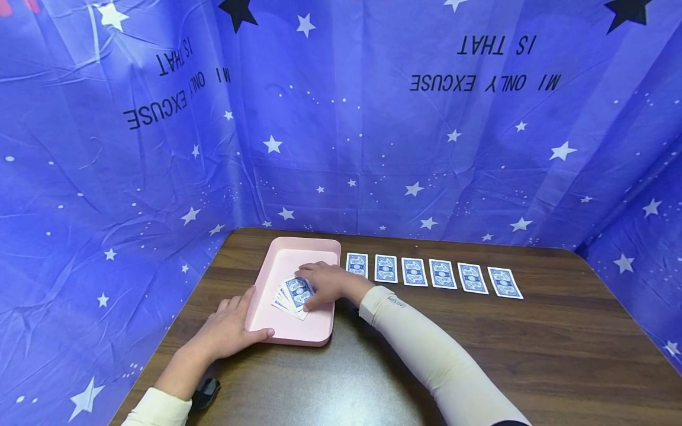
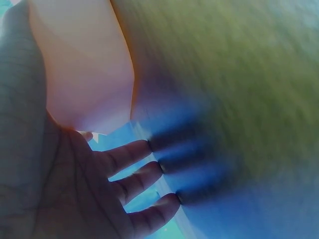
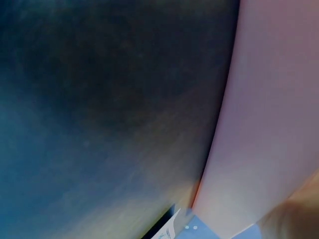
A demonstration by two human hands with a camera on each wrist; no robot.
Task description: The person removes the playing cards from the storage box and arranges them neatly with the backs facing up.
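the right hand reaches over the pink tray's right side, its fingertips and thumb at the edges of a blue-backed top card; whether they grasp it or only rest on it, i cannot tell. that card lies face down, and under it other cards spread in a small fan, their edges peeking out on the side away from the right palm, toward the left fingers.

the left hand is released, its fingers long and relaxed along the outside of the tray's left wall, the thumb laid at the near left corner. in the left wrist view the fingers are slightly spread, with the tray in the space between them and the thumb. so the pink tray sits between the two hands, the card pile inside it by the right fingertips.

beyond the right fingers, past the tray's right wall, a row of six cards runs off to the right, backs up; the nearest is partly covered by the right hand and wrist. pale sleeves cover both forearms, and a dark object shows just beside the left wrist. all this is on a brown wood-grain table. farthest from the fingers hangs a blue cloth with white stars and black lettering.
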